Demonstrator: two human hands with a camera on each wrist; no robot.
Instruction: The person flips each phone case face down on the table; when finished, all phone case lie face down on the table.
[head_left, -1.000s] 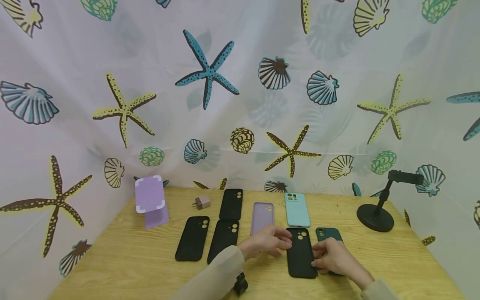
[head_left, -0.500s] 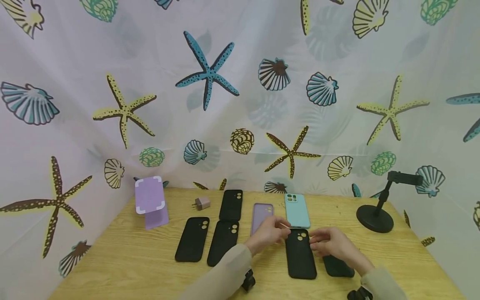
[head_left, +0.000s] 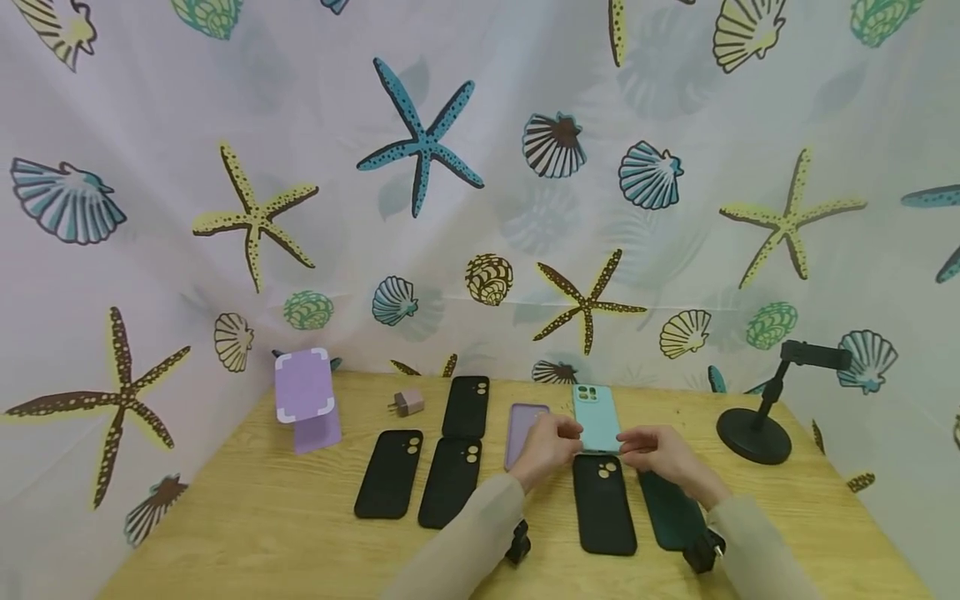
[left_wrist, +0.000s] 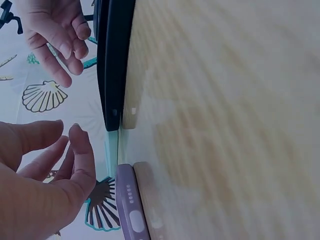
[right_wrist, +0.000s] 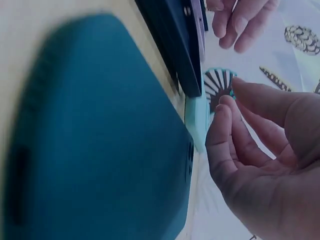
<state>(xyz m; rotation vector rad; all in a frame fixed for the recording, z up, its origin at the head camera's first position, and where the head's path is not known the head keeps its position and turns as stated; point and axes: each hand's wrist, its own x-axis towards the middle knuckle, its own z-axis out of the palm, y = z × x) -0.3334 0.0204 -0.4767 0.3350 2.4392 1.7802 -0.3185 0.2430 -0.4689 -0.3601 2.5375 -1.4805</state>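
Observation:
A light blue phone case with camera holes or lenses (head_left: 597, 421) lies toward the back of the table. Just left of its lower end is my left hand (head_left: 550, 450), fingers loosely bent with nothing between them. On the opposite side, my right hand (head_left: 663, 454) hovers with bent fingers, holding nothing. Both wrist views show the hands raised off the table. A black phone case (head_left: 604, 510) lies directly below the blue one. Partly under my right hand and wrist is a dark teal case (right_wrist: 105, 135). My left hand covers part of a purple case (head_left: 517, 442).
Three more black phone cases (head_left: 388, 473) lie to the left. A pink plug charger (head_left: 408, 403) and a purple stand (head_left: 305, 392) sit at the back left. At the back right stands a black holder with a round base (head_left: 754, 435). Patterned cloth (head_left: 480, 208) hangs behind.
Both hands have moved from beside the black case up the table to either side of the light blue case. More of the teal case's lower part shows. The cases look unmoved.

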